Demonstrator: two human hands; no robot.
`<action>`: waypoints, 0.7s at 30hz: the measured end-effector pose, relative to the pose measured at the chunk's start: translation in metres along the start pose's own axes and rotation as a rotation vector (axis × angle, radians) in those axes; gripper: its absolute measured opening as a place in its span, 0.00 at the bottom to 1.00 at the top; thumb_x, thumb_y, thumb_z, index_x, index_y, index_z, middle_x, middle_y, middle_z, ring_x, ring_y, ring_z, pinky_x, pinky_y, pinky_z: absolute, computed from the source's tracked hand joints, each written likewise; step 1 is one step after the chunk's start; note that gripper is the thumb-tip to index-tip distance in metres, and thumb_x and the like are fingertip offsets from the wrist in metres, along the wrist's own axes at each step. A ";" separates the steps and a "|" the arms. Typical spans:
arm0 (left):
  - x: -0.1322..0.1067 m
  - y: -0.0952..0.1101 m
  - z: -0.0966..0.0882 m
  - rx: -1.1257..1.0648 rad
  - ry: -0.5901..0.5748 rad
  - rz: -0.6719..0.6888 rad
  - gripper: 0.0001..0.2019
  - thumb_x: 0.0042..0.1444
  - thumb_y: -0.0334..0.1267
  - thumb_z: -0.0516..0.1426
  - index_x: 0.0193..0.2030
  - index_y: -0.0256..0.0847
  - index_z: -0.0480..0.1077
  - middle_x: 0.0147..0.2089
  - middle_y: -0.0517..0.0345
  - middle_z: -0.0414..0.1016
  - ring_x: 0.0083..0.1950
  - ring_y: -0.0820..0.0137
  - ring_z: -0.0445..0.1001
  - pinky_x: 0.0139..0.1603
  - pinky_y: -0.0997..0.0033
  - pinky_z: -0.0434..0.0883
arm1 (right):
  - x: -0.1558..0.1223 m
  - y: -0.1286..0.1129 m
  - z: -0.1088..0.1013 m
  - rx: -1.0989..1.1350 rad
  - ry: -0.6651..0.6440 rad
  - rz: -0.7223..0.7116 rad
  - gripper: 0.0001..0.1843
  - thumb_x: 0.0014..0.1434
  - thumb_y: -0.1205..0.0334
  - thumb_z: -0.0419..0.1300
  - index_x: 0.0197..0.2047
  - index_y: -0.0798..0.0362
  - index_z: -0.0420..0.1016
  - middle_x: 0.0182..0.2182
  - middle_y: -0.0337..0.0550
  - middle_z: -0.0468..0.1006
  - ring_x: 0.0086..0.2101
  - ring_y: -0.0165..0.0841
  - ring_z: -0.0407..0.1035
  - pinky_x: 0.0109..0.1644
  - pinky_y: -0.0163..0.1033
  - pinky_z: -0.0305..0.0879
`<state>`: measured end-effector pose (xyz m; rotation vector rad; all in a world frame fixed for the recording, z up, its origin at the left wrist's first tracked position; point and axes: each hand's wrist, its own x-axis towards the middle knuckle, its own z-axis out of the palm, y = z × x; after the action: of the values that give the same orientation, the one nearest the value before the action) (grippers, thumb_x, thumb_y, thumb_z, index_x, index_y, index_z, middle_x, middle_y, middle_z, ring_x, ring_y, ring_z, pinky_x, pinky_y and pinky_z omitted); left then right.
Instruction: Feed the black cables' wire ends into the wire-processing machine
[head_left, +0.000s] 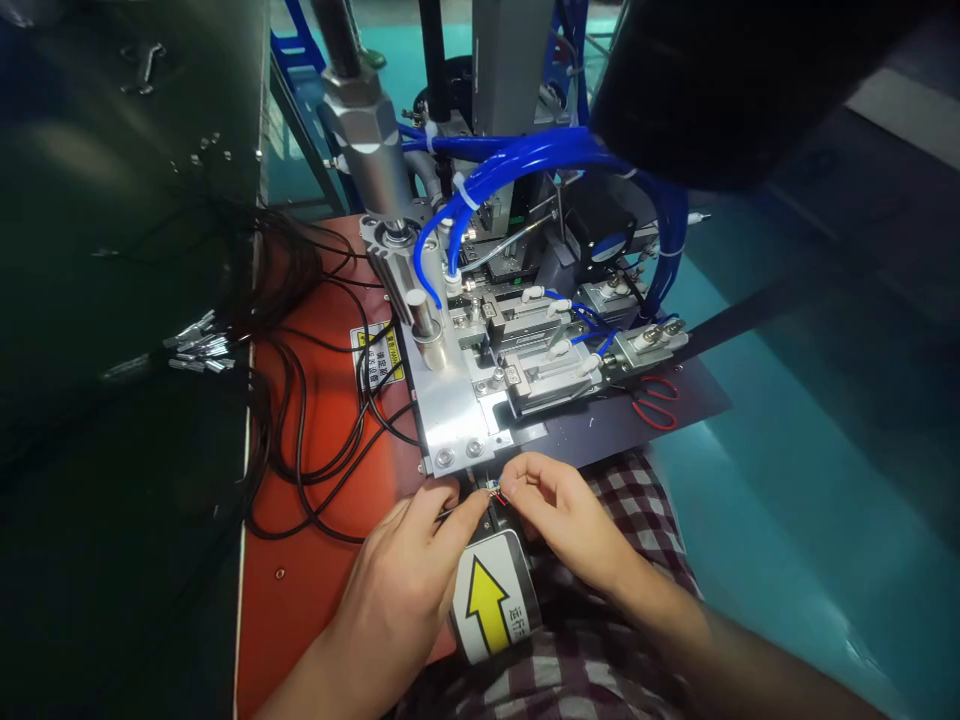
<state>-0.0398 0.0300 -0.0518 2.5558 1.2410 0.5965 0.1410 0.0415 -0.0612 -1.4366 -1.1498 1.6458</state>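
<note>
Just in front of the machine's metal plate [457, 415], my two hands meet at a small cable end [495, 490] with thin coloured wires, red among them. My left hand [405, 565] is closed, thumb and finger pinching the black cable just behind that end. From the other side, my right hand [566, 515] pinches at the fine wires with its fingertips. What exactly lies between the right fingertips is too small to make out. Below the hands is a white label with a yellow arrow [487, 600].
Loose black cables [300, 450] loop over the red surface [322, 570] on the left. A bundle of cables with shiny metal ends [202, 345] lies on the dark table. Blue air hoses [540, 150] arch above the machine. Red-handled scissors or snips [656, 403] lie at its right.
</note>
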 end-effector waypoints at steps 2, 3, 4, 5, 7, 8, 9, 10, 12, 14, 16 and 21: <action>0.000 0.000 0.000 0.003 -0.007 -0.001 0.19 0.57 0.22 0.49 0.53 0.35 0.69 0.39 0.48 0.69 0.36 0.64 0.72 0.32 0.67 0.74 | 0.000 0.000 0.001 -0.061 0.041 -0.030 0.09 0.57 0.60 0.55 0.27 0.53 0.65 0.19 0.31 0.60 0.20 0.26 0.55 0.23 0.33 0.52; 0.000 0.000 0.000 0.005 -0.010 -0.001 0.19 0.57 0.22 0.49 0.52 0.35 0.69 0.39 0.48 0.69 0.36 0.64 0.72 0.32 0.67 0.74 | 0.000 0.001 0.001 -0.101 0.061 -0.051 0.08 0.58 0.61 0.55 0.27 0.52 0.65 0.19 0.31 0.60 0.20 0.26 0.56 0.23 0.33 0.52; 0.000 -0.001 0.000 0.008 -0.010 -0.002 0.18 0.57 0.22 0.49 0.52 0.35 0.69 0.39 0.48 0.69 0.36 0.64 0.72 0.32 0.67 0.74 | -0.001 0.001 0.001 -0.138 0.075 -0.072 0.08 0.58 0.62 0.55 0.27 0.52 0.65 0.20 0.32 0.62 0.21 0.27 0.57 0.24 0.33 0.53; 0.001 -0.001 -0.001 0.010 -0.010 -0.002 0.18 0.57 0.22 0.49 0.52 0.35 0.70 0.39 0.48 0.70 0.36 0.64 0.73 0.32 0.67 0.74 | -0.001 0.002 0.001 -0.166 0.080 -0.089 0.08 0.59 0.63 0.54 0.28 0.52 0.65 0.21 0.33 0.63 0.22 0.27 0.58 0.24 0.32 0.54; 0.001 -0.001 -0.002 0.012 -0.007 0.004 0.17 0.57 0.23 0.49 0.51 0.35 0.70 0.39 0.47 0.70 0.36 0.64 0.73 0.32 0.67 0.74 | -0.001 0.002 0.000 -0.188 0.072 -0.099 0.07 0.59 0.63 0.54 0.29 0.53 0.67 0.22 0.34 0.65 0.23 0.27 0.60 0.25 0.32 0.56; 0.001 -0.001 -0.002 0.012 -0.005 0.008 0.17 0.58 0.24 0.49 0.51 0.35 0.70 0.39 0.47 0.70 0.35 0.64 0.73 0.31 0.67 0.74 | -0.001 0.001 -0.001 -0.188 0.067 -0.092 0.06 0.59 0.63 0.54 0.30 0.53 0.68 0.23 0.34 0.66 0.23 0.27 0.60 0.25 0.32 0.57; 0.001 -0.001 -0.002 0.011 -0.003 0.012 0.17 0.58 0.24 0.49 0.51 0.35 0.70 0.39 0.48 0.70 0.35 0.64 0.73 0.31 0.67 0.74 | 0.000 -0.001 -0.001 -0.183 0.068 -0.085 0.06 0.59 0.62 0.55 0.31 0.54 0.68 0.23 0.35 0.67 0.23 0.27 0.61 0.25 0.32 0.57; 0.001 -0.001 -0.003 0.009 -0.001 0.014 0.17 0.58 0.24 0.48 0.51 0.35 0.70 0.38 0.48 0.70 0.35 0.64 0.73 0.31 0.68 0.74 | 0.000 -0.002 -0.002 -0.178 0.073 -0.081 0.06 0.59 0.62 0.55 0.32 0.54 0.69 0.23 0.35 0.67 0.23 0.27 0.61 0.25 0.32 0.58; 0.001 -0.002 -0.003 0.008 0.004 0.015 0.17 0.58 0.23 0.48 0.51 0.35 0.70 0.38 0.48 0.70 0.35 0.65 0.73 0.31 0.68 0.74 | 0.001 -0.003 -0.001 -0.165 0.087 -0.088 0.06 0.59 0.63 0.55 0.32 0.55 0.69 0.23 0.36 0.67 0.22 0.27 0.60 0.25 0.33 0.57; 0.001 -0.001 -0.003 0.013 0.009 0.011 0.18 0.58 0.23 0.48 0.51 0.35 0.71 0.39 0.49 0.70 0.35 0.65 0.73 0.31 0.69 0.74 | 0.002 -0.001 0.000 -0.163 0.097 -0.125 0.06 0.60 0.64 0.55 0.31 0.54 0.69 0.23 0.35 0.67 0.22 0.27 0.59 0.25 0.33 0.56; 0.000 -0.001 -0.003 0.021 0.009 0.008 0.18 0.58 0.23 0.48 0.51 0.35 0.71 0.38 0.49 0.70 0.34 0.66 0.73 0.31 0.70 0.74 | 0.001 0.003 0.001 -0.185 0.105 -0.182 0.07 0.60 0.65 0.54 0.30 0.54 0.68 0.23 0.35 0.66 0.23 0.27 0.59 0.25 0.33 0.56; 0.002 0.000 -0.002 0.015 0.009 0.010 0.17 0.58 0.24 0.48 0.51 0.35 0.71 0.39 0.48 0.70 0.35 0.66 0.73 0.32 0.69 0.74 | -0.001 0.007 0.002 -0.247 0.110 -0.273 0.06 0.61 0.66 0.53 0.31 0.53 0.66 0.24 0.35 0.65 0.24 0.28 0.59 0.28 0.34 0.57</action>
<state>-0.0399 0.0318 -0.0496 2.5756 1.2412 0.6035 0.1394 0.0373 -0.0672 -1.4247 -1.4533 1.2567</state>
